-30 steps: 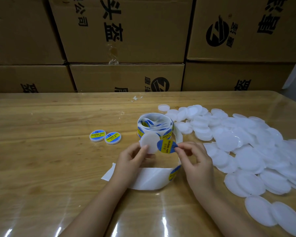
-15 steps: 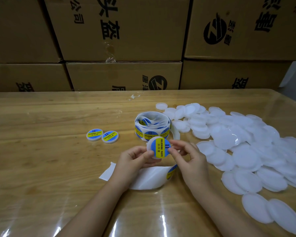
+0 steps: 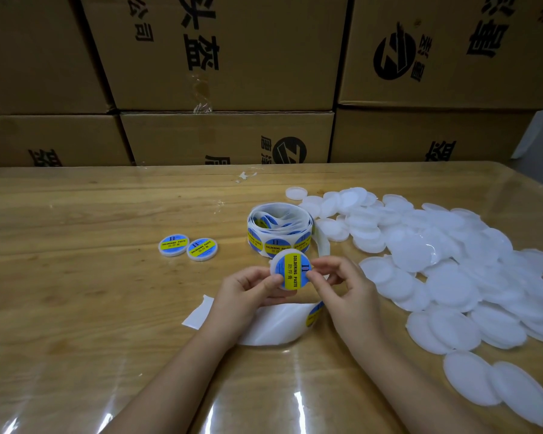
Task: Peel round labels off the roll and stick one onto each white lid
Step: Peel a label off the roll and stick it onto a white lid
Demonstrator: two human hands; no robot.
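I hold a white lid (image 3: 290,270) upright above the table, with a blue and yellow round label on its face. My left hand (image 3: 248,291) grips its left edge, thumb on the front. My right hand (image 3: 342,286) pinches the lid's right side, thumb on the label. Behind it lies the label roll (image 3: 279,228), loosely coiled. Its empty white backing strip (image 3: 264,324) curls under my hands. Two labelled lids (image 3: 173,244) (image 3: 202,249) lie flat to the left. A heap of bare white lids (image 3: 445,261) spreads over the right of the table.
The wooden table (image 3: 76,308) has a glossy clear cover. Stacked cardboard boxes (image 3: 226,57) form a wall along its far edge. A scrap of paper (image 3: 245,176) lies near the back.
One second ago my right hand held the label beside the bare lid. The label now sits on the lid, and both hands hold the lid between them.
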